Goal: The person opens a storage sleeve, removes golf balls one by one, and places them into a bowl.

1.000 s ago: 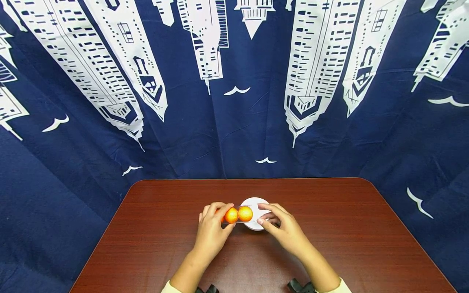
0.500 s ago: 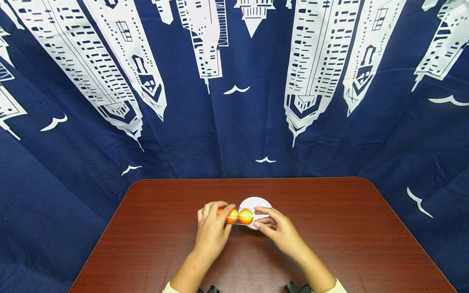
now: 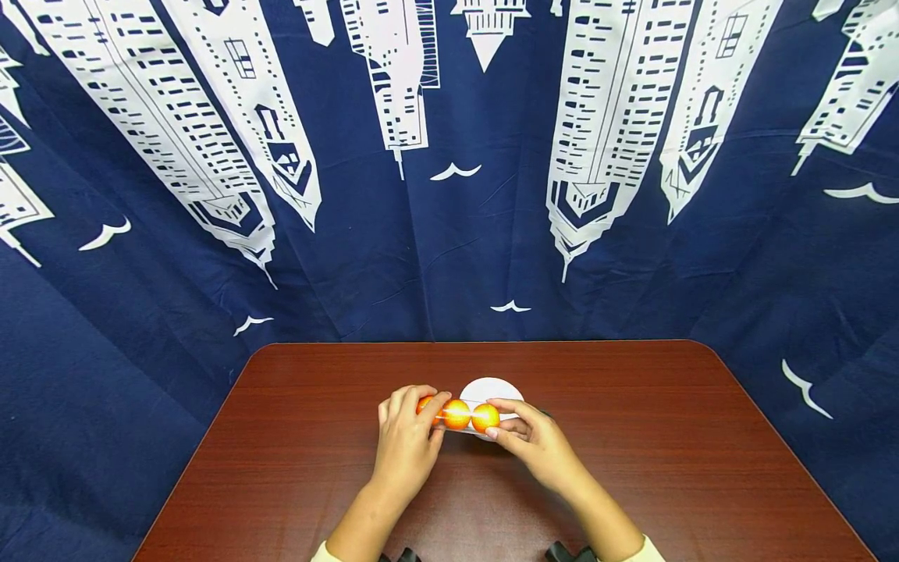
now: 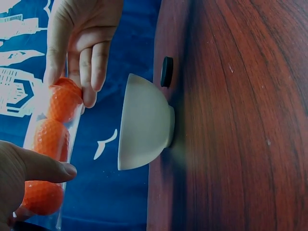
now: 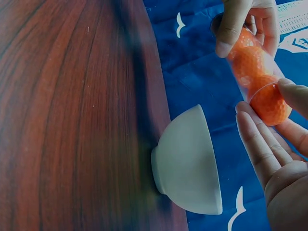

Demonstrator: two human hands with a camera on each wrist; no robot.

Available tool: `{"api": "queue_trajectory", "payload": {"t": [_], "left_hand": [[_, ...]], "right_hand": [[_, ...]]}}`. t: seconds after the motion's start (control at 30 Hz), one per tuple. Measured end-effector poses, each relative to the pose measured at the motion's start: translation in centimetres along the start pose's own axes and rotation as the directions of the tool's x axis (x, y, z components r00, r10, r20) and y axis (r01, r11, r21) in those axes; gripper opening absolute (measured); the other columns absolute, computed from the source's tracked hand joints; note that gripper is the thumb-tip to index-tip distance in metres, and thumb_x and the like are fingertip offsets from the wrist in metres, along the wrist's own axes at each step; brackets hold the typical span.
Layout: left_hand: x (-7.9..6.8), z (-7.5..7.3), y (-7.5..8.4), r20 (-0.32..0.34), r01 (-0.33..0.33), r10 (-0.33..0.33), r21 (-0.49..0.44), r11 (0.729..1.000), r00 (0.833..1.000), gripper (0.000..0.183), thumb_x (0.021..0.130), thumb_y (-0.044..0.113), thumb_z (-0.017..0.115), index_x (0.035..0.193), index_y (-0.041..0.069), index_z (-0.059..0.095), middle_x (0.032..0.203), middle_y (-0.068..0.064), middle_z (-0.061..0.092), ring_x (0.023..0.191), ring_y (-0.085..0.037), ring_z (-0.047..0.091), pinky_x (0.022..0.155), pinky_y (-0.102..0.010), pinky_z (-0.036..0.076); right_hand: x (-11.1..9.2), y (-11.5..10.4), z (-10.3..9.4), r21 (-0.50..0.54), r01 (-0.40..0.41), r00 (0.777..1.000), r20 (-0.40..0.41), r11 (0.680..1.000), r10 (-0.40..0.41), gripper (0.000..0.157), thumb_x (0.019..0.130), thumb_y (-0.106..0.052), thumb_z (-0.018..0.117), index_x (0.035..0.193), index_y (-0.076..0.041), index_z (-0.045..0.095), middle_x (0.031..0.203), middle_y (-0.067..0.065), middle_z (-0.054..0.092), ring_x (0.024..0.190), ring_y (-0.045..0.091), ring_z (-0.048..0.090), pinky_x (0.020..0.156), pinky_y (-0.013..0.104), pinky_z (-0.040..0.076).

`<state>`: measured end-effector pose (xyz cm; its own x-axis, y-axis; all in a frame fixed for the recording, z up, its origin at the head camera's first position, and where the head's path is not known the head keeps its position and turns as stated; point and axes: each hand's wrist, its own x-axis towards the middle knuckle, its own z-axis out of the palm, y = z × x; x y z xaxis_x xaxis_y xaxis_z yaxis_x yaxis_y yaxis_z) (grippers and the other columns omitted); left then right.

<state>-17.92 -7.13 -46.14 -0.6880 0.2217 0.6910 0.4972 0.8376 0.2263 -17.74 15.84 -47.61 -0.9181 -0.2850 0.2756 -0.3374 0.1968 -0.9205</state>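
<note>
My left hand [image 3: 407, 445] grips a clear tube [image 4: 44, 108] of orange dimpled golf balls, held above the table and tilted. Several balls show through its wall, one of them a middle ball [image 3: 456, 414]. At the tube's right end, the end ball [image 5: 271, 103] pokes partly out of the mouth. My right hand [image 3: 537, 437] pinches this ball, thumb on one side and fingers on the other. Behind and below the tube stands a white bowl [image 3: 492, 388], upright on the table; its inside is partly hidden by the tube and right hand.
A small black round cap [image 4: 167, 71] lies on the brown wooden table [image 3: 337, 375] beside the bowl, mostly hidden by the right hand in the head view. Beyond the table's far edge hangs a blue cloth [image 3: 477, 257] with white buildings and birds.
The balls have slid right along the tube, and the end one has come between my right fingers. My right hand has shifted slightly left; the left hand has hardly moved.
</note>
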Motion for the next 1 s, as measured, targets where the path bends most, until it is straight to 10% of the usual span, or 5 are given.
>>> {"api": "queue_trajectory", "payload": {"t": [0.5, 1.0], "left_hand": [[0.0, 0.1, 0.1, -0.011, 0.013, -0.013, -0.019, 1.0, 1.0, 0.054, 0.065, 0.007, 0.091, 0.113, 0.022, 0.073, 0.111, 0.002, 0.064, 0.109, -0.024, 0.056, 0.089, -0.042, 0.039], [-0.4, 0.6, 0.1, 0.053, 0.164, -0.158, -0.125, 0.979, 0.986, 0.057, 0.064, 0.012, 0.095, 0.115, 0.023, 0.073, 0.113, 0.002, 0.065, 0.109, -0.023, 0.057, 0.082, -0.036, 0.039]], "right_hand": [[0.0, -0.5, -0.1, 0.018, 0.033, 0.999, -0.008, 0.999, -0.033, 0.045, 0.093, -0.013, 0.073, 0.135, -0.004, 0.06, 0.128, 0.019, 0.063, 0.098, 0.01, 0.072, 0.083, 0.022, 0.059], [0.0, -1.3, -0.7, 0.011, 0.072, 0.996, -0.051, 0.997, -0.071, 0.043, 0.093, -0.009, 0.072, 0.133, -0.002, 0.061, 0.126, 0.018, 0.063, 0.101, 0.007, 0.07, 0.085, 0.02, 0.058]]}}
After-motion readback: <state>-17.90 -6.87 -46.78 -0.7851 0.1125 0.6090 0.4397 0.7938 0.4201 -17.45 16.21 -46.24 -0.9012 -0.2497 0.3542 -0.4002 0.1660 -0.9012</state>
